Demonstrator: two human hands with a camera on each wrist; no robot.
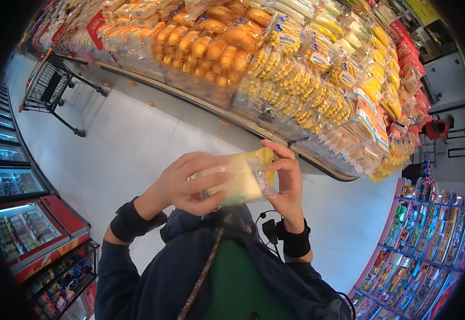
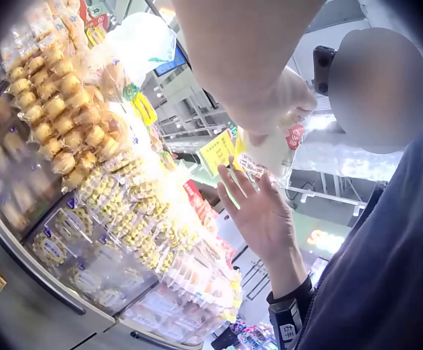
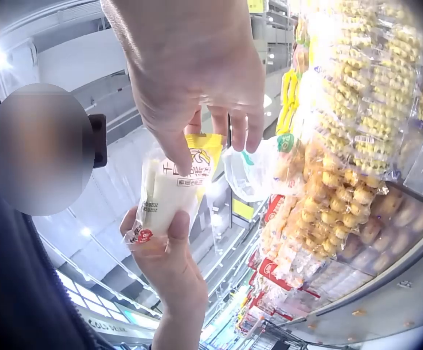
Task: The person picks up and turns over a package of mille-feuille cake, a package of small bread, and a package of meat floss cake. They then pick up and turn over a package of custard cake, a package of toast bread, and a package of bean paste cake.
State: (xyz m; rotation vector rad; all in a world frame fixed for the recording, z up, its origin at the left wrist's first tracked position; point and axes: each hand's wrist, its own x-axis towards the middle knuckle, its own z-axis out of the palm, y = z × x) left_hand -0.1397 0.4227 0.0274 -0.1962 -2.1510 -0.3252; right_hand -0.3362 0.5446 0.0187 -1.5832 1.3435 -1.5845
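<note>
A clear plastic package with a yellow end and a pale, cream-coloured block inside (image 1: 245,184) is held up in front of the chest. My left hand (image 1: 197,184) grips its left end, fingers across the front; in the right wrist view the left thumb presses on the package (image 3: 164,200) from below. At the yellow end, my right hand (image 1: 287,184) pinches the wrapper between thumb and fingers. The right hand (image 3: 197,87) also shows from above in its own wrist view. Red and dark print marks the wrapper.
A long display of bagged breads and cakes (image 1: 216,48) runs across the front. A shopping cart (image 1: 51,85) stands at the left on the pale floor (image 1: 120,128). A red-edged freezer (image 1: 29,229) is at lower left, and shelves of small packets (image 1: 424,240) at lower right.
</note>
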